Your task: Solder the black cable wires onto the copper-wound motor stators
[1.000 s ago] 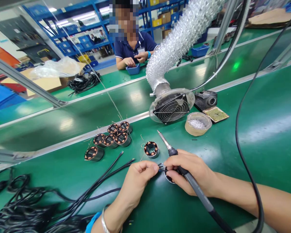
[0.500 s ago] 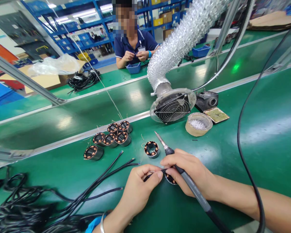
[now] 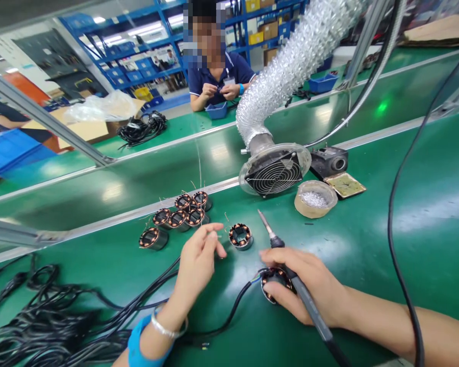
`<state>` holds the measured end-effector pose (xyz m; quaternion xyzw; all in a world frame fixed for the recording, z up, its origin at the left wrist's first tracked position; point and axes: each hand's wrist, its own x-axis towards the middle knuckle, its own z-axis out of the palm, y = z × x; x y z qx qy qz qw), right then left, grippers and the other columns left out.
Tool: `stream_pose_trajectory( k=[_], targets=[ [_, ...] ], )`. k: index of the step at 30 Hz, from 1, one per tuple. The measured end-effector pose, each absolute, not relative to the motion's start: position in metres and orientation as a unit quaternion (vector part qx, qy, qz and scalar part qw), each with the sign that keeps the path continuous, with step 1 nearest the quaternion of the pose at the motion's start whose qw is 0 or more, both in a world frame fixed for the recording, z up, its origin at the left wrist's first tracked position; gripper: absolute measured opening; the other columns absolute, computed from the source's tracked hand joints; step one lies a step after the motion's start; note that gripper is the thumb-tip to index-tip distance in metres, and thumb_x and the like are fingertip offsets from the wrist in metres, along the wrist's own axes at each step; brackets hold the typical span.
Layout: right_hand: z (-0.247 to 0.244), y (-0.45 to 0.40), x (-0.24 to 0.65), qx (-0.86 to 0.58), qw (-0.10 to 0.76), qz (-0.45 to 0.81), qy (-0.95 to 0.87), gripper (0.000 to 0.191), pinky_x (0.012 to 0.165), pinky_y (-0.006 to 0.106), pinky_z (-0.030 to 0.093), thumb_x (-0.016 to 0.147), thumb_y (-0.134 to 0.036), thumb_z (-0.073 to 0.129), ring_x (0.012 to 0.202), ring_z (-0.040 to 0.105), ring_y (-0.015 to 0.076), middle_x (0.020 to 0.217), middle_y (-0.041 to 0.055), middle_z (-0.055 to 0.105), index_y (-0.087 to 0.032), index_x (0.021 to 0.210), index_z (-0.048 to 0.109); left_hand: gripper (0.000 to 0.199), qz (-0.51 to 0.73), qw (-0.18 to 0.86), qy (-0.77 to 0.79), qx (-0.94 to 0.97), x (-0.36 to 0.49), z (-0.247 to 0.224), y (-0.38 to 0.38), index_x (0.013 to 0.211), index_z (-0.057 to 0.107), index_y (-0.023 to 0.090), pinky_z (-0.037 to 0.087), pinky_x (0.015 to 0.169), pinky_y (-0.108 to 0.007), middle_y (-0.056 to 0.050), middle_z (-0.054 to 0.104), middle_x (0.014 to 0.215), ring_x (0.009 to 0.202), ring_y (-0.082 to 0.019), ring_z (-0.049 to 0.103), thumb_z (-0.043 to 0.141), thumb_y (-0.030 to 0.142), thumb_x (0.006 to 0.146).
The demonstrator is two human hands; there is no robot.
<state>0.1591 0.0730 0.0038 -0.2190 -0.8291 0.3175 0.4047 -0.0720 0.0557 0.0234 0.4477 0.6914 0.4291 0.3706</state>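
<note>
My right hand (image 3: 306, 285) holds a soldering iron (image 3: 309, 306), its tip pointing up and away, and its fingers also rest round a copper-wound stator (image 3: 277, 285). A black cable (image 3: 235, 306) with thin coloured wires runs to that stator's left side. My left hand (image 3: 199, 260) is raised to the left with nothing seen in it, fingers apart, near a second stator (image 3: 240, 236) that stands alone on the green table. Several more stators (image 3: 153, 238) stand in a group further left.
Black cables (image 3: 49, 316) are heaped at lower left. A fume extractor (image 3: 275, 173) hangs ahead, beside a round tub (image 3: 315, 199) and a sponge tray (image 3: 345, 185). Another person (image 3: 218, 81) sits across the bench. A black cord (image 3: 396, 224) hangs at right.
My left hand has let go at the stator and moved up and left, its fingers opening. The stator and its attached cable now show more. The view has shifted slightly.
</note>
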Motion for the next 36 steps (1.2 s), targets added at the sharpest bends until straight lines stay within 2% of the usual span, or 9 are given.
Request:
stream_pose_trajectory(
  k=[4, 7, 10, 13, 18, 25, 28, 31, 36],
  targets=[
    [-0.002, 0.077, 0.163, -0.211, 0.38, 0.4, -0.807, 0.035, 0.062, 0.024, 0.054, 0.083, -0.018, 0.062, 0.063, 0.064, 0.0131, 0.078, -0.0004, 0.066, -0.02, 0.116, 0.053, 0.058, 0.387, 0.426, 0.675, 0.462, -0.075, 0.011, 0.069, 0.122, 0.065, 0.007, 0.029, 0.045, -0.022, 0.01, 0.036, 0.041, 0.04, -0.011, 0.034, 0.049, 0.05, 0.088],
    [-0.01, 0.086, 0.161, -0.251, 0.408, 0.32, -0.818, 0.039, 0.08, 0.032, 0.056, 0.081, -0.019, 0.067, 0.089, 0.069, 0.0194, 0.104, 0.0075, 0.069, -0.021, 0.117, 0.054, 0.063, 0.354, 0.487, 0.651, 0.462, -0.065, 0.011, 0.058, 0.115, 0.068, 0.006, 0.021, 0.044, -0.023, 0.01, 0.033, 0.042, 0.04, -0.01, 0.028, 0.051, 0.058, 0.084],
    [-0.017, 0.091, 0.155, -0.229, 0.373, 0.32, -0.84, 0.051, 0.092, 0.038, 0.053, 0.075, -0.02, 0.073, 0.108, 0.064, 0.0239, 0.121, 0.0104, 0.065, -0.022, 0.121, 0.051, 0.052, 0.316, 0.5, 0.637, 0.494, -0.054, 0.016, 0.046, 0.094, 0.072, 0.011, 0.022, 0.047, -0.024, 0.008, 0.035, 0.043, 0.043, -0.011, 0.031, 0.05, 0.058, 0.086],
    [-0.02, 0.088, 0.149, -0.206, 0.347, 0.344, -0.848, 0.056, 0.081, 0.032, 0.055, 0.071, -0.016, 0.075, 0.09, 0.065, 0.0201, 0.106, 0.0053, 0.066, -0.022, 0.119, 0.049, 0.042, 0.311, 0.49, 0.623, 0.524, -0.046, 0.018, 0.042, 0.068, 0.06, 0.017, 0.022, 0.05, -0.024, 0.007, 0.035, 0.049, 0.049, -0.011, 0.03, 0.057, 0.056, 0.084],
    [-0.018, 0.082, 0.147, -0.221, 0.334, 0.364, -0.841, 0.059, 0.071, 0.027, 0.05, 0.064, -0.008, 0.077, 0.079, 0.057, 0.0161, 0.094, 0.0, 0.06, -0.023, 0.114, 0.048, 0.038, 0.245, 0.434, 0.677, 0.541, -0.041, 0.02, 0.045, 0.058, 0.043, 0.021, 0.016, 0.049, -0.025, 0.009, 0.027, 0.05, 0.05, -0.01, 0.022, 0.063, 0.045, 0.079],
    [-0.016, 0.087, 0.153, -0.236, 0.338, 0.357, -0.838, 0.059, 0.071, 0.028, 0.05, 0.066, -0.009, 0.074, 0.08, 0.057, 0.0163, 0.097, 0.0009, 0.059, -0.023, 0.116, 0.046, 0.031, 0.145, 0.514, 0.643, 0.549, -0.064, 0.031, 0.036, 0.063, 0.051, 0.019, 0.019, 0.049, -0.025, 0.007, 0.034, 0.052, 0.051, -0.011, 0.026, 0.057, 0.043, 0.083],
    [-0.015, 0.088, 0.154, -0.238, 0.328, 0.358, -0.841, 0.057, 0.069, 0.028, 0.05, 0.067, -0.01, 0.073, 0.079, 0.057, 0.0159, 0.098, 0.0011, 0.059, -0.023, 0.116, 0.046, 0.041, 0.207, 0.567, 0.607, 0.517, -0.06, 0.033, 0.034, 0.064, 0.055, 0.017, 0.021, 0.05, -0.024, 0.005, 0.041, 0.055, 0.052, -0.01, 0.03, 0.063, 0.055, 0.078],
    [-0.014, 0.088, 0.155, -0.239, 0.324, 0.359, -0.842, 0.055, 0.067, 0.027, 0.05, 0.067, -0.01, 0.071, 0.076, 0.058, 0.0151, 0.097, 0.0007, 0.06, -0.024, 0.114, 0.046, 0.052, 0.291, 0.607, 0.581, 0.457, -0.051, 0.034, 0.033, 0.063, 0.057, 0.017, 0.016, 0.049, -0.024, 0.007, 0.036, 0.051, 0.048, -0.008, 0.024, 0.068, 0.067, 0.07],
    [-0.012, 0.088, 0.154, -0.228, 0.333, 0.365, -0.839, 0.054, 0.064, 0.025, 0.049, 0.066, -0.01, 0.068, 0.073, 0.057, 0.0141, 0.093, -0.0001, 0.06, -0.023, 0.114, 0.046, 0.056, 0.249, 0.616, 0.554, 0.502, -0.053, 0.032, 0.043, 0.063, 0.067, 0.013, 0.017, 0.047, -0.023, 0.006, 0.038, 0.047, 0.047, -0.008, 0.026, 0.068, 0.068, 0.073]
  ],
)
